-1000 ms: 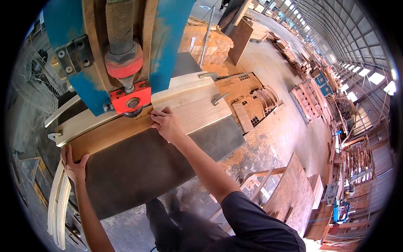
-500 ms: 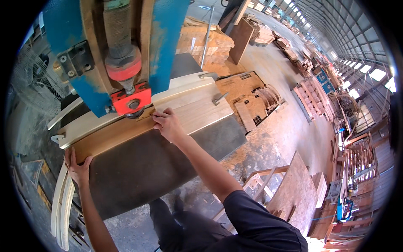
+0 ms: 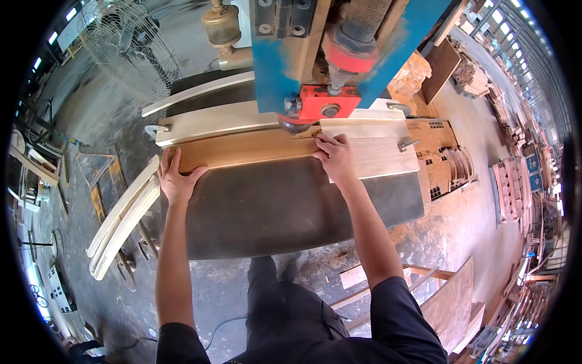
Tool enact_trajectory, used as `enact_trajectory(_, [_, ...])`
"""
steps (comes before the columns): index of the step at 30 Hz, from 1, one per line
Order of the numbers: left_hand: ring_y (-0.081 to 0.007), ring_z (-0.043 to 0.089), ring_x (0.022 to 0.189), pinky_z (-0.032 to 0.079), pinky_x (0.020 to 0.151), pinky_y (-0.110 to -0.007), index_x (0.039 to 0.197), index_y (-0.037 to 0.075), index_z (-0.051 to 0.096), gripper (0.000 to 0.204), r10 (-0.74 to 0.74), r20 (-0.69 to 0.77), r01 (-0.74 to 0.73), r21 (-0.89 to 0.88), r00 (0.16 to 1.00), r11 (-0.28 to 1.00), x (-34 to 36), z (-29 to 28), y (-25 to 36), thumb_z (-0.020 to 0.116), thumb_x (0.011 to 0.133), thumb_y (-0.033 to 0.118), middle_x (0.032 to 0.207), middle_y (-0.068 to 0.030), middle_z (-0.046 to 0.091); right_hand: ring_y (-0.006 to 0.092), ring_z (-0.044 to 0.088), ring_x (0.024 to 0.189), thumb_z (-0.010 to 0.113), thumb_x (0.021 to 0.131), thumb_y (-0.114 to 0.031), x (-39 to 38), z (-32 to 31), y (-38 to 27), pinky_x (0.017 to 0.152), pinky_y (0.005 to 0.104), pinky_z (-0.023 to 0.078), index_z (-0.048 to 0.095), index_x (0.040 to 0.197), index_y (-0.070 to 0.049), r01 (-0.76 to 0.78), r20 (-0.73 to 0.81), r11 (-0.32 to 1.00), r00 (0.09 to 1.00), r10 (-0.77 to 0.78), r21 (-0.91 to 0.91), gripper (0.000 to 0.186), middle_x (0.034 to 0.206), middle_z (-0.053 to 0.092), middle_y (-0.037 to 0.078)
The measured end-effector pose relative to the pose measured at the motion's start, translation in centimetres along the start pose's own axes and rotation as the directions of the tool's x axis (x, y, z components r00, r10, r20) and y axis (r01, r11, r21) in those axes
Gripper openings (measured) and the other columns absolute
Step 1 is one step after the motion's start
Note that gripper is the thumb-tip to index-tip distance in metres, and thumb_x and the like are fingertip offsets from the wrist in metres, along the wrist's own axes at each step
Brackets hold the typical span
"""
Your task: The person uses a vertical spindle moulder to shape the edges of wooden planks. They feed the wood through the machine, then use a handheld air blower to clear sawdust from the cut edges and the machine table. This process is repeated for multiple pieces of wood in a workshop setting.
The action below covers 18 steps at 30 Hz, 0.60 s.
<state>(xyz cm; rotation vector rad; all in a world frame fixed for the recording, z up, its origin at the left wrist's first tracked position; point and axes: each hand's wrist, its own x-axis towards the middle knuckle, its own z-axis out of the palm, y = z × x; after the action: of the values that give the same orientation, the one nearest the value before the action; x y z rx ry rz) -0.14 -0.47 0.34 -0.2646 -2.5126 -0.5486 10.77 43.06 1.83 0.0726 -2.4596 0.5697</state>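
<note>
A long brown wooden board [image 3: 248,151] lies along the far part of a dark machine table [image 3: 260,209], against a pale wooden fence [image 3: 209,124]. My left hand [image 3: 177,182] grips the board's left end, thumb on its near edge and fingers over the end. At the right end my right hand [image 3: 334,158] closes on the board with bent fingers, beside a pale wooden plate [image 3: 376,151]. Just beyond the board, a red spindle head [image 3: 329,104] hangs from a blue machine column [image 3: 273,70]. Its cutter is mostly hidden.
Curved pale wood strips [image 3: 124,221] rest off the table's left end, and another strip [image 3: 197,94] lies behind the fence. A metal clamp [image 3: 408,145] sits on the plate. A large wire fan [image 3: 130,51] stands at far left. Sawdust and wood pieces [image 3: 448,167] are at right.
My view has swung left, so the machine and table appear farther right and more level. Both hands keep their places on the board, with no clear shift of the board along the fence.
</note>
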Motion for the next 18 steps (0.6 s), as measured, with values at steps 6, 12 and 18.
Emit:
enact_trajectory(6, [-0.0363,0.053,0.136,0.05,0.109,-0.05,0.137,0.014,0.071,0.088,0.026,-0.011,-0.026,-0.03,1.0,0.999,-0.1,0.4,-0.3,0.098,0.061,0.048,0.153,-0.0033,0.055,0.0319,0.062,0.095,0.085,0.071,-0.009,0.0,-0.5,-0.4,0.083,0.0402,0.058,0.078,0.106,-0.007,-0.037,0.003,0.999,0.999,0.037,0.011,0.036,0.119,0.076,-0.001])
enact_trajectory(12, [-0.0354,0.053,0.136,0.049,0.111,-0.05,0.137,0.014,0.071,0.088,0.034,-0.012,-0.034,-0.03,0.999,0.999,-0.1,0.2,-0.6,0.098,0.06,0.047,0.153,-0.0034,0.055,0.0318,0.062,0.092,0.085,0.07,-0.009,0.1,-0.6,-0.8,0.083,0.0403,0.058,0.078,0.105,-0.007,-0.017,-0.012,1.0,1.0,0.018,0.019,0.036,0.117,0.076,0.0])
enact_trajectory(18, [-0.036,0.051,0.139,0.046,0.114,-0.05,0.141,0.015,0.069,0.088,-0.003,0.034,0.004,-0.011,0.999,1.0,0.0,-0.3,-0.4,0.097,0.064,0.048,0.155,-0.0058,0.053,0.0319,0.064,0.093,0.083,0.074,-0.013,0.0,-0.7,-1.5,0.085,0.0407,0.056,0.078,0.106,-0.008,-0.032,0.017,0.999,0.999,0.032,-0.002,0.033,0.118,0.076,0.0])
